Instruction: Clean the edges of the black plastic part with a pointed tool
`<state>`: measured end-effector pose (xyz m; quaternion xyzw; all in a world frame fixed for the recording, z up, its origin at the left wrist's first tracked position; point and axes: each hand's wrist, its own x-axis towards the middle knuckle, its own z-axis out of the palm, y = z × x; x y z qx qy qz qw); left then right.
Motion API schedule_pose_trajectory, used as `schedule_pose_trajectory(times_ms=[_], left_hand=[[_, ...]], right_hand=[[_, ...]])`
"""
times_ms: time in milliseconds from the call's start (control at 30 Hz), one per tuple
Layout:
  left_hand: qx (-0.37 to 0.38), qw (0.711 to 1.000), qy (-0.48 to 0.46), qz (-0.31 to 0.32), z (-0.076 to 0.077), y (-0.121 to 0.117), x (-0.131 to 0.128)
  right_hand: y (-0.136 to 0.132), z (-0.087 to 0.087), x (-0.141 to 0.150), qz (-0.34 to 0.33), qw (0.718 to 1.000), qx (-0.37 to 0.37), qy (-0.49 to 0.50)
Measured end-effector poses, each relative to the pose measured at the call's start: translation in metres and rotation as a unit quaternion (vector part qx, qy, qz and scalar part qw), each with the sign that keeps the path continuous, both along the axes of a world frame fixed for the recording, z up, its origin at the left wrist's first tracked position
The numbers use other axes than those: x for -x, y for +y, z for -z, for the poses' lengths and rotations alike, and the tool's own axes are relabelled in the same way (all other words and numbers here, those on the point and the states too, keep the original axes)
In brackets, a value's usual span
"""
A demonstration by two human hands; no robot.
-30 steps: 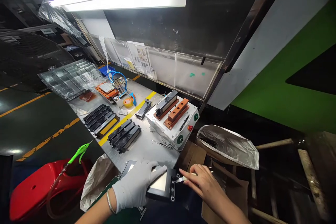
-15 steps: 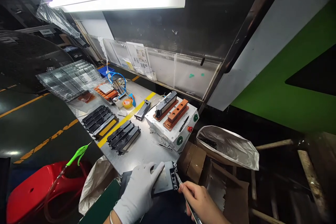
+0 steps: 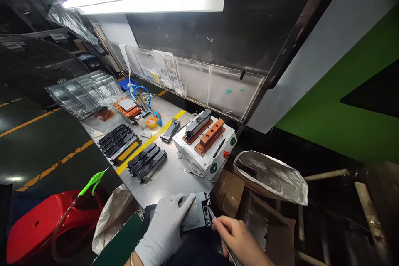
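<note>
Across a long black plastic part [image 3: 193,214] with a grey face lies my left hand [image 3: 166,226], in a white glove, its fingers closed round the part's sides. My right hand [image 3: 235,235] is bare and pinches a slim metal knife [image 3: 212,213] with a pointed, blade-like tip. That tip touches, or nearly touches, the part's right end, where several small round holes show. The glove hides the middle of the part. On the bench beyond my hands lies a pair of thin metal tools [image 3: 192,174].
A white control box [image 3: 199,160] bears an orange fixture block [image 3: 212,136] and a black part [image 3: 198,124]. Black parts [image 3: 146,162] lie in rows on the metal bench [image 3: 170,176]. Right of it stand a silver-lined bag [image 3: 271,174] and cardboard [image 3: 229,187]; a red stool [image 3: 37,228] is left.
The view has shifted very slightly. Both hands keep the same hold, and the knife tip stays at the right end of the black part.
</note>
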<state>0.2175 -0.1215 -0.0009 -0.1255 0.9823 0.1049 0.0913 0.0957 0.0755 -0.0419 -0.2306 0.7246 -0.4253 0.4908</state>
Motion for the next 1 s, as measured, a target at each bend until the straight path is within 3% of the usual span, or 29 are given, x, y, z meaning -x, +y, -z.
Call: schedule_pose_trajectory(times_ms=[500,833,933,1000], left_hand=[[-0.002,1.0,0.022,0.003,0.0,-0.001,0.0],[0.008,0.999,0.034,0.005,0.004,-0.001,0.0],[-0.024,0.998,0.055,-0.007,0.0,0.0,0.002],[-0.111,0.989,0.086,-0.041,-0.001,0.001,0.005]], right_hand=[[-0.001,-0.005,0.005,0.013,0.999,0.016,-0.031],[0.0,-0.001,0.008,0.008,0.997,-0.013,-0.076],[0.007,0.003,0.012,0.06,0.994,0.025,-0.093],[0.012,0.007,0.009,0.12,0.98,0.083,-0.133]])
